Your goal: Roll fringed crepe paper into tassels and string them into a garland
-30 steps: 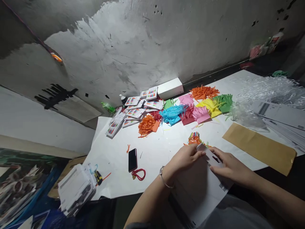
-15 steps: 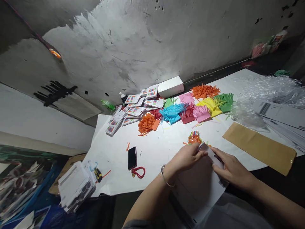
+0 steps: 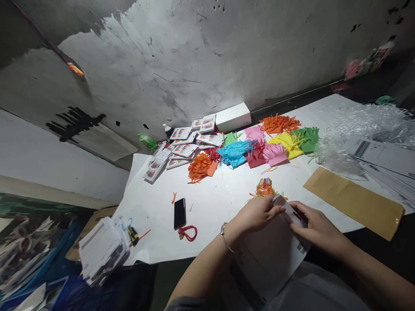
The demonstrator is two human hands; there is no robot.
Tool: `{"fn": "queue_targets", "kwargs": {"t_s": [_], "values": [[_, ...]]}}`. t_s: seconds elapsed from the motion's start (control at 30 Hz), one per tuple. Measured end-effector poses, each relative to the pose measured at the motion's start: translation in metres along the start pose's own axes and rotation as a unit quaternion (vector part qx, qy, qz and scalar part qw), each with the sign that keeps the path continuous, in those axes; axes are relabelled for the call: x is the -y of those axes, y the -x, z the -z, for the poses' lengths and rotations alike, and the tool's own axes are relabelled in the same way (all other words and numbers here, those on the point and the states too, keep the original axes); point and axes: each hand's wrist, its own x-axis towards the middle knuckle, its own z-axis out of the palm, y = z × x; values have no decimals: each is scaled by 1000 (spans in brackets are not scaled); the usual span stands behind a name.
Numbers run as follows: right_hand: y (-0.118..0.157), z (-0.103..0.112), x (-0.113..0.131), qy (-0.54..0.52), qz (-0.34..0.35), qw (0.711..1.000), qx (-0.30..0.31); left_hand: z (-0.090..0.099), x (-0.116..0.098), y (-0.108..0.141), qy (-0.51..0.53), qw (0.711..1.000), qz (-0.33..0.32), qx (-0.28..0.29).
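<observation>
Near the front edge of the table, both my hands are on a white printed card sheet [image 3: 270,246] that tilts toward me. My left hand [image 3: 256,212], with a bracelet at the wrist, grips its upper left edge between thumb and fingers. At the upper right edge, my right hand [image 3: 313,224] holds the sheet with thumb in front and fingers behind. Just beyond my hands lies a small multicoloured bundle of fringed paper [image 3: 265,186], partly hidden by my left hand and the sheet.
Fringed paper bundles, such as a blue one [image 3: 236,153], lie across the table's middle. Stacked printed packs [image 3: 184,150] and a white box [image 3: 232,117] stand behind. A phone [image 3: 180,213] lies left, a brown envelope [image 3: 353,202] right, beside clear plastic [image 3: 340,151]. Cut cards [image 3: 100,250] sit front left.
The top of the sheet and both hands have shifted very slightly to the right. My grip on the sheet looks the same, and the things on the table stay put.
</observation>
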Motion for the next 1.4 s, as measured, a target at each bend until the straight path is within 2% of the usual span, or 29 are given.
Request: {"fn": "queue_targets", "kwargs": {"t_s": [0.2, 0.4, 0.63, 0.9, 1.23, 1.4], "values": [[3, 1, -13, -96, -5, 995, 21, 0, -1, -2, 5, 1000, -5, 7], [6, 3, -13, -68, 17, 997, 40, 1, -4, -1, 10, 1000, -3, 7], [7, 5, -17, -127, 10, 989, 74, -1, -5, -3, 6, 1000, -14, 17], [9, 3, -5, 20, 8, 1000, 8, -3, -5, -5, -5, 999, -18, 26], [11, 3, -8, 34, -13, 999, 10, -3, -4, -8, -5, 999, -19, 40], [10, 2, -13, 45, -11, 999, 17, -3, -4, -9, -3, 999, -18, 29]]}}
